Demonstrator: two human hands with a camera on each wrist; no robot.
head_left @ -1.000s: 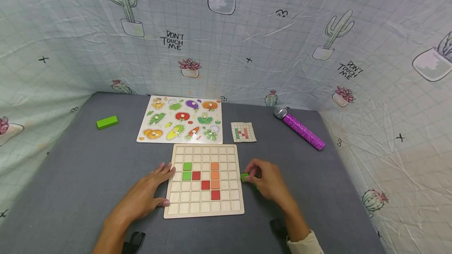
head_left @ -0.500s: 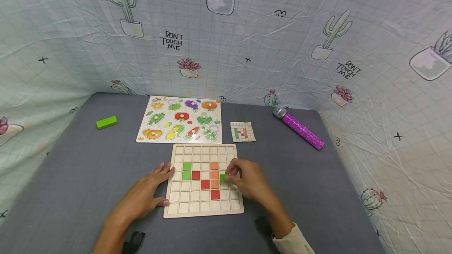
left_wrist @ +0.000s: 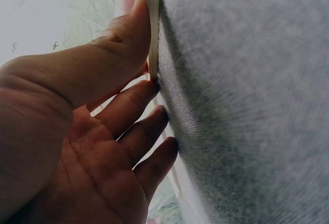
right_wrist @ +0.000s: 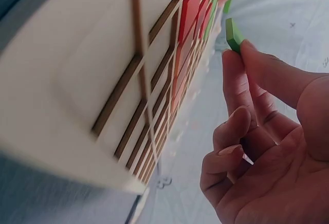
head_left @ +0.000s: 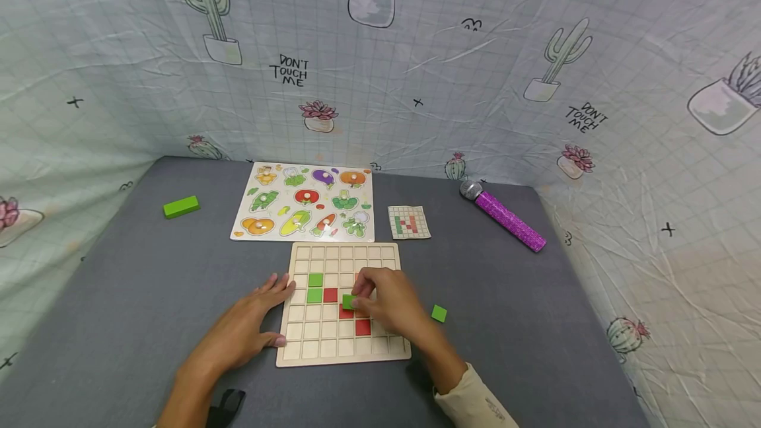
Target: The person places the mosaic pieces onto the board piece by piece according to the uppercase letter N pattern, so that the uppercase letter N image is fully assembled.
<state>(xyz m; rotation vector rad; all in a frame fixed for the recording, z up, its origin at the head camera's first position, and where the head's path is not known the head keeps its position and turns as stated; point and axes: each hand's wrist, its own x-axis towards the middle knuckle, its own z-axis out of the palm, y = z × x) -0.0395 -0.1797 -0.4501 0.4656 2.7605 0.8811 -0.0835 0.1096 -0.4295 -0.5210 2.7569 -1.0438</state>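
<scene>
A wooden grid board (head_left: 321, 349) lies flat on the grey table. My left hand (head_left: 242, 330) rests at its left edge, fingertips and thumb against the rim; the left wrist view shows that thumb (left_wrist: 126, 34) along the board's side. Thumb and fingertips of my right hand (head_left: 389, 299) pinch a small green square tile (right_wrist: 233, 35), held over the middle of the grid. Two green tiles (head_left: 314, 295) sit in squares at the left, and red tiles (head_left: 362, 327) run diagonally down to the right. My right hand covers most of the orange tiles.
Another green tile (head_left: 438, 313) lies on the table right of the board. Behind stand a vegetable puzzle board (head_left: 285, 220) and a small pattern card (head_left: 419, 223), both flat. A purple microphone (head_left: 508, 220) lies at the right, a green block (head_left: 181, 207) far left.
My right hand has carried the green tile leftward from beside the board to above its middle. The loose green tile at the right has come into sight. My left hand stays put.
</scene>
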